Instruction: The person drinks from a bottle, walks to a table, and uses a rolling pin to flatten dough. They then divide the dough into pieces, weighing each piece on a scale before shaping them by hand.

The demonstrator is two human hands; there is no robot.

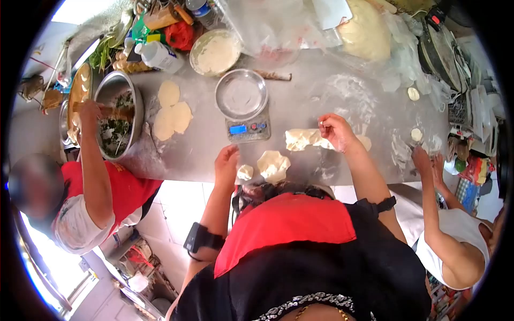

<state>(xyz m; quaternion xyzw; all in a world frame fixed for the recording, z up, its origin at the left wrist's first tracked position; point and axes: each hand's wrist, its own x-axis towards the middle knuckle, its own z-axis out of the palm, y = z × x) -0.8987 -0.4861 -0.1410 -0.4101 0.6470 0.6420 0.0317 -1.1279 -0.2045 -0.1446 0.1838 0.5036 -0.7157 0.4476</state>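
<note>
My left hand (227, 165) rests on the steel table (300, 101) beside a small dough ball (245, 172), fingers apart, holding nothing. A larger torn dough piece (273, 165) lies just to its right. My right hand (335, 131) pinches the end of a long dough lump (301, 138) lying on the floured surface. A digital scale (248, 128) with a metal bowl (241, 94) on it stands just beyond both hands.
A person in red at the left stirs a green filling in a steel bowl (117, 115). Flat dough rounds (171, 113) lie near it. Another person's hands (426, 162) work small dough pieces at the right. A flour bowl (215, 52), a big dough mass (365, 29) and plastic bags fill the far edge.
</note>
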